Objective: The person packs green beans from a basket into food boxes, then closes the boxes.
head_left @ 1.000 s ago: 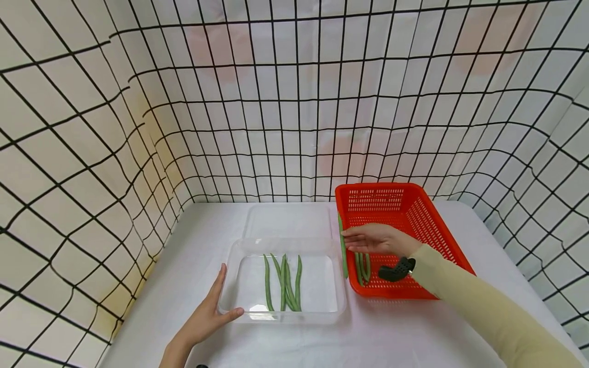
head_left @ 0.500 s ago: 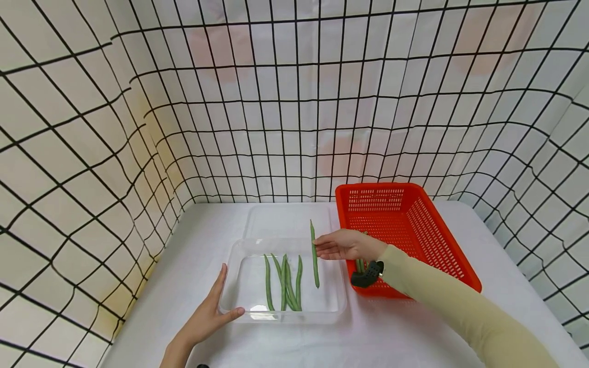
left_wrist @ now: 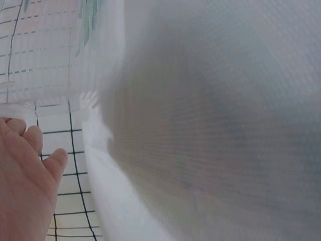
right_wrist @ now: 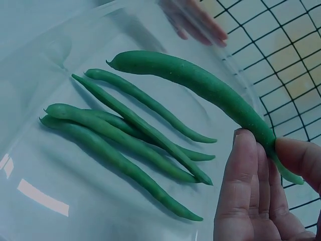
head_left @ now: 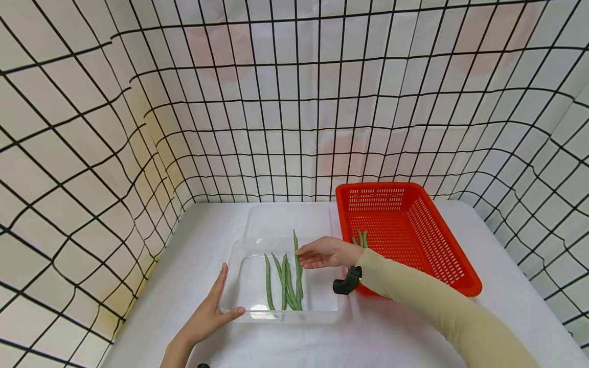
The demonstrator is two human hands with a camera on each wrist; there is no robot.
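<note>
Basket (head_left: 377, 197) beside box (head_left: 324, 289) of beans (right_wrist: 120, 162); right grip (head_left: 326, 252) pinching green bean (right_wrist: 190, 75), left grip (head_left: 206, 316) unclenched.

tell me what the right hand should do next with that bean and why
Probably lower the held bean and release it beside the others: the right hand pinches it over the clear container, where five other beans already lie, and the left hand rests against the container's left side.
</note>
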